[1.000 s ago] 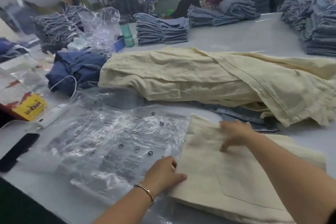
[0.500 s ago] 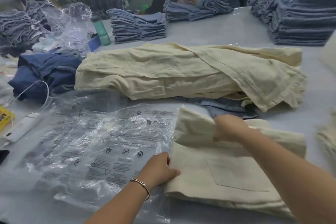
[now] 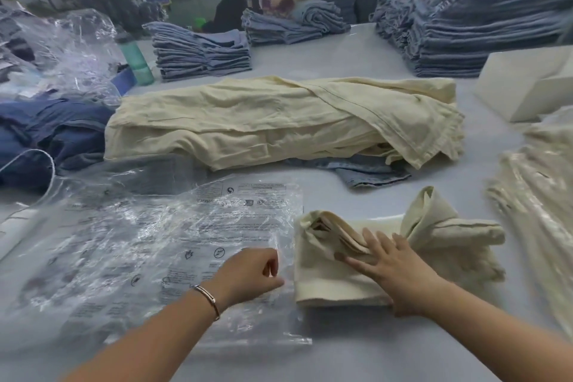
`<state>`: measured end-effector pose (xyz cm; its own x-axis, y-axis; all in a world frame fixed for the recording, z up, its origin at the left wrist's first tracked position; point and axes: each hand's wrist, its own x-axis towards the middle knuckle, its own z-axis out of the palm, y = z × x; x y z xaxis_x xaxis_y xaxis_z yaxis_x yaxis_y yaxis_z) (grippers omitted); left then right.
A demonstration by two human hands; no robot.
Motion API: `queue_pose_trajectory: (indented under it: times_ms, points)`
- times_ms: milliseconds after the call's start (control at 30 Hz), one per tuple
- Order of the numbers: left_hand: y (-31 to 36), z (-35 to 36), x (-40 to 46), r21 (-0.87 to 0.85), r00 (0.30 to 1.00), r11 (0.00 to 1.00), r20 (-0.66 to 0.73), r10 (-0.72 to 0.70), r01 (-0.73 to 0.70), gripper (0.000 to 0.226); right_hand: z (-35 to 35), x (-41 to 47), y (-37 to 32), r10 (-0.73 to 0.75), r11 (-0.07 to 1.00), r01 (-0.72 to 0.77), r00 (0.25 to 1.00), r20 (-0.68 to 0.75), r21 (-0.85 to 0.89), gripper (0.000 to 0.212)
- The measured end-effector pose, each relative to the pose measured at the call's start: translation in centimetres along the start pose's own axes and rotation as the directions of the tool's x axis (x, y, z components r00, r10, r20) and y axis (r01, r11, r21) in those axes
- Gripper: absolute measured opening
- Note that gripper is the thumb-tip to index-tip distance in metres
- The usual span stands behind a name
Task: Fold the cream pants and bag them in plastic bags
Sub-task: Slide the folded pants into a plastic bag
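A folded pair of cream pants [image 3: 328,282] lies on the table in front of me, its far end bunched up at the right. My right hand [image 3: 393,270] presses flat on top of it with straight fingers. To its left lies a stack of clear plastic bags [image 3: 148,251] with black print. My left hand [image 3: 251,276], a bracelet at the wrist, pinches the right edge of the top bag beside the pants. A long pile of unfolded cream pants [image 3: 279,121] lies across the middle of the table.
Bagged cream pants [image 3: 536,205] lie at the right edge. A white box [image 3: 524,84] stands behind them. Stacks of folded blue jeans [image 3: 201,53] line the far table. A green bottle [image 3: 136,59], crumpled plastic and dark blue garments [image 3: 52,133] sit at the left. A person stands at the back.
The pants were folded over once more into a narrower bundle. My right hand went from gripping the fabric to pressing flat. My left hand moved off the pants onto the bag's edge.
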<state>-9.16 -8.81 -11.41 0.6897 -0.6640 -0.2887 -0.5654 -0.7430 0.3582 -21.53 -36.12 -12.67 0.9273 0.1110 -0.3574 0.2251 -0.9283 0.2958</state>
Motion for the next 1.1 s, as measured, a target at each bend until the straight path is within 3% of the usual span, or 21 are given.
queue_pose_trajectory:
  times_ms: [100, 233, 333, 433, 533, 667, 800, 867, 900, 933, 967, 1000, 1067, 1100]
  points:
    - [-4.0, -0.9, -3.9, 0.173, 0.982, 0.972, 0.137, 0.133, -0.156, 0.029, 0.2, 0.3, -0.6, 0.084, 0.996, -0.083, 0.996, 0.016, -0.042, 0.093]
    - [-8.3, 0.2, -7.6, 0.382, 0.959, 0.893, 0.237, 0.155, -0.238, 0.063, -1.1, 1.4, -0.2, 0.142, 0.989, -0.143, 0.989, -0.035, -0.037, 0.071]
    - [-9.0, 0.8, -8.5, 0.403, 0.949, 0.867, 0.23, 0.214, -0.293, 0.047, -2.6, 2.0, 1.1, 0.172, 0.985, -0.171, 0.98, -0.1, 0.012, 0.063]
    - [-8.7, 0.5, -8.4, 0.419, 0.954, 0.858, 0.166, 0.25, -0.298, 0.024, -4.3, 2.0, 2.5, 0.245, 0.96, -0.214, 0.955, -0.167, 0.18, 0.058]
    - [-8.3, 0.0, -8.1, 0.457, 0.952, 0.836, 0.144, 0.269, -0.305, 0.027, -6.0, 1.4, 3.3, 0.348, 0.901, -0.258, 0.909, -0.227, 0.347, 0.058]
    - [-8.5, 0.2, -8.1, 0.566, 0.926, 0.735, 0.27, 0.263, -0.374, 0.037, -7.9, -0.1, 3.6, 0.496, 0.76, -0.187, 0.786, -0.369, 0.622, 0.056]
    - [-8.6, 0.3, -8.5, 0.666, 0.897, 0.601, 0.33, 0.295, -0.442, 0.021, -10.1, -0.9, 3.9, 0.491, 0.706, -0.082, 0.772, -0.403, 0.703, 0.049]
    - [-8.4, 0.5, -8.2, 0.722, 0.928, 0.589, 0.218, 0.303, -0.362, 0.028, -11.2, -1.0, 3.7, 0.465, 0.708, -0.06, 0.79, -0.4, 0.704, 0.046]
    - [-8.3, 0.7, -7.8, 0.697, 0.931, 0.638, 0.12, 0.345, -0.326, 0.027, -11.7, -1.1, 3.6, 0.448, 0.704, -0.043, 0.801, -0.396, 0.709, 0.046]
    - [-7.6, 0.6, -7.4, 0.564, 0.95, 0.778, 0.041, 0.308, -0.277, 0.021, -12.3, -1.2, 3.4, 0.428, 0.687, -0.013, 0.815, -0.39, 0.726, 0.05]
    - [-6.7, 0.4, -6.9, 0.341, 0.974, 0.921, -0.059, 0.22, -0.187, 0.013, -12.9, -1.5, 3.1, 0.402, 0.661, 0.025, 0.833, -0.381, 0.75, 0.056]
    - [-5.9, 0.0, -6.1, 0.122, 0.992, 0.989, -0.088, 0.093, -0.082, 0.013, -13.6, -1.8, 2.8, 0.373, 0.634, 0.059, 0.85, -0.372, 0.771, 0.063]
    - [-4.4, -1.1, -4.3, -0.271, 0.999, 0.962, -0.048, 0.007, -0.02, 0.009, -14.7, -2.3, 2.3, 0.311, 0.589, 0.106, 0.885, -0.346, 0.801, 0.073]
    - [-3.6, -1.8, -3.6, -0.382, 1.0, 0.924, -0.023, 0.001, -0.01, 0.006, -15.0, -2.4, 1.9, 0.278, 0.572, 0.125, 0.9, -0.335, 0.811, 0.076]
